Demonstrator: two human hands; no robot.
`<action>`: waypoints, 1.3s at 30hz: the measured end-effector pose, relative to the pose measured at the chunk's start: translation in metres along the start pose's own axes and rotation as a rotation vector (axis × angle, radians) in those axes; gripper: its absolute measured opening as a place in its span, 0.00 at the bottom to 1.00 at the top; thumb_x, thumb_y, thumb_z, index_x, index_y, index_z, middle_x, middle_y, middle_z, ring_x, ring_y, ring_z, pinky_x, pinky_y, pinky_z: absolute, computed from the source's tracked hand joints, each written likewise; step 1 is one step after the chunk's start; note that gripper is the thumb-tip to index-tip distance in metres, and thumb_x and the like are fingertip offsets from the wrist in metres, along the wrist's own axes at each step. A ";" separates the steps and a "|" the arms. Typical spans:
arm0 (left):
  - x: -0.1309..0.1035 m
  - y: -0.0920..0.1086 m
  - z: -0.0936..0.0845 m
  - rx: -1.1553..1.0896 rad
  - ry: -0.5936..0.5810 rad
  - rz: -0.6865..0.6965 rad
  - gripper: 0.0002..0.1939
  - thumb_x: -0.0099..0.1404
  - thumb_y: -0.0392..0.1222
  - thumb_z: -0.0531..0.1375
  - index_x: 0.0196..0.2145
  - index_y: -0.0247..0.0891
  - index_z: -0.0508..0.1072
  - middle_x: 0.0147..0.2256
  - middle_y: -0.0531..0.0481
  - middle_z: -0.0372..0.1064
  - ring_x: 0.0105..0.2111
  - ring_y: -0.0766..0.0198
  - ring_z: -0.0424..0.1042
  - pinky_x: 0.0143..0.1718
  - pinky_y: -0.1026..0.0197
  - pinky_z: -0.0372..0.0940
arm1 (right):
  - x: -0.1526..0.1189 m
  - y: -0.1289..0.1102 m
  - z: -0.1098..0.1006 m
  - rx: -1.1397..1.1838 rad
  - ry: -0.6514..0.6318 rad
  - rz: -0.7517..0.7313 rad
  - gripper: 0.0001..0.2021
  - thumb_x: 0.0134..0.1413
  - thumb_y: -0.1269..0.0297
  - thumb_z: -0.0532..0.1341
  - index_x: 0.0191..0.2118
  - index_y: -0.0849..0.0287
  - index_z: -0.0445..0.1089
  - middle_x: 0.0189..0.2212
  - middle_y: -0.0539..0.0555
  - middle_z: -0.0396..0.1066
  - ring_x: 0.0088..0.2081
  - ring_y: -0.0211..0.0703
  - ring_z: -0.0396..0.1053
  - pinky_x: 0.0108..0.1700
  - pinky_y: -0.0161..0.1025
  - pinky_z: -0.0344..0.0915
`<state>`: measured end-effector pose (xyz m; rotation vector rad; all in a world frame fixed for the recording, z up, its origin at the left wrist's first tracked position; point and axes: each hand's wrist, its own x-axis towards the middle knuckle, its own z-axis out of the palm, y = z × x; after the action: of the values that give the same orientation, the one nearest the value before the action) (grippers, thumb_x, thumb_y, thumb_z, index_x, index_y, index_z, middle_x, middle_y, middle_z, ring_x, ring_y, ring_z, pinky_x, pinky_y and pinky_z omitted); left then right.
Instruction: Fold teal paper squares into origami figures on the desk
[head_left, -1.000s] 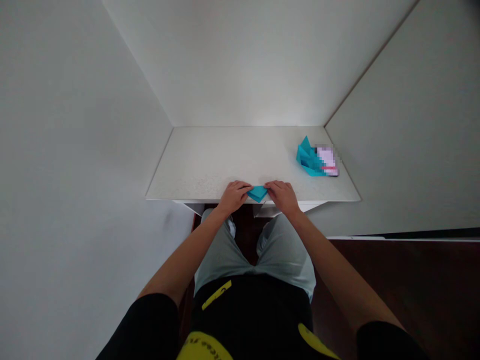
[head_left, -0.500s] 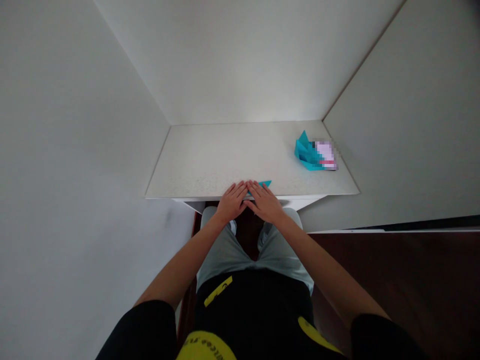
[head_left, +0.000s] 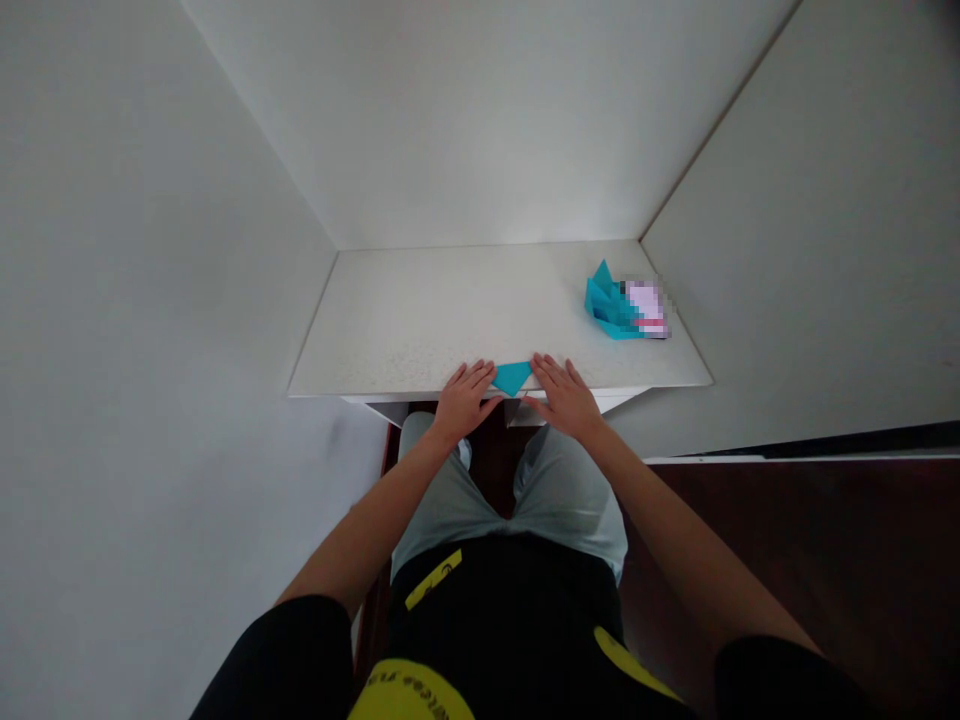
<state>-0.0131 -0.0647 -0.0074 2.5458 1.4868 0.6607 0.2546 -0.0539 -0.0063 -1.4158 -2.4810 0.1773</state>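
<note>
A small piece of folded blue paper [head_left: 513,378] lies flat at the front edge of the white desk [head_left: 420,310]. My left hand [head_left: 465,402] rests on the desk with its fingertips at the paper's left end. At the right end, the fingertips of my right hand [head_left: 564,396] touch the paper. Both hands are palm down with the fingers stretched out. The middle of the paper shows between them, and its ends are partly covered by fingertips.
Folded blue paper shapes [head_left: 611,308] sit at the right of the desk, beside a pixelated pinkish item [head_left: 646,306]. White walls [head_left: 487,120] close in the desk at the back and both sides. A partly pulled drawer seems to hang below the front edge.
My right hand has slid to the right, away from my left hand, and uncovered the middle of the blue paper. My left hand has stayed almost in place.
</note>
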 end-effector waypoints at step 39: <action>0.066 -0.024 -0.016 -0.421 -0.216 -0.243 0.36 0.69 0.56 0.68 0.70 0.40 0.71 0.36 0.52 0.80 0.32 0.61 0.76 0.38 0.60 0.67 | 0.072 0.001 0.027 1.075 0.130 0.210 0.35 0.55 0.49 0.71 0.66 0.54 0.67 0.40 0.51 0.77 0.36 0.44 0.72 0.44 0.45 0.74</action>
<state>-0.0114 0.0019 0.0194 2.0148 1.3804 0.5700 0.2124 0.0090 -0.0190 -1.0934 -1.6131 1.1918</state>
